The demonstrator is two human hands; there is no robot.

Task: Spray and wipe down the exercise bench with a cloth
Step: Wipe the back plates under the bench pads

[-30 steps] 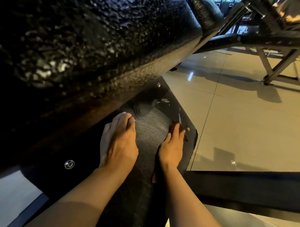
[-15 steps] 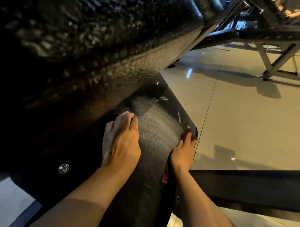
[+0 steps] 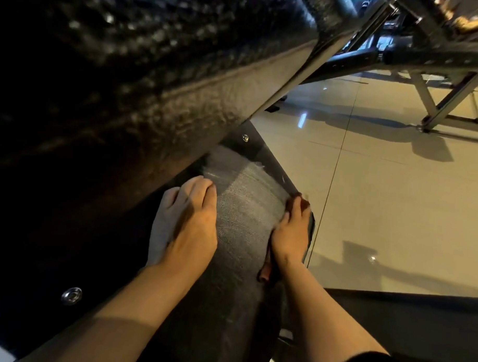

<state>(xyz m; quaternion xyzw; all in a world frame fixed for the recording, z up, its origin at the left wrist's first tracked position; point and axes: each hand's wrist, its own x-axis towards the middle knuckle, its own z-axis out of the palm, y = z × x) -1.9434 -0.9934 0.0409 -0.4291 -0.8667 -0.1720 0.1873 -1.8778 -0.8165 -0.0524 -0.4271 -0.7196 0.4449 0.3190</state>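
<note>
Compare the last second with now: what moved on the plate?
The right hand slid rightward across the textured black plate to its right edge, leaving a pale wiped streak behind it. Whether a cloth is under it can't be made out. The left hand stayed flat on the plate; the padded bench above is unchanged.

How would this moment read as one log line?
left hand flat on base plate | right hand wiping plate's right edge | cloth hidden | bench pad overhead

Right hand [image 3: 291, 231] slid rightward to the black plate's [image 3: 247, 208] edge. Wiped streak behind it grew wider.
</note>
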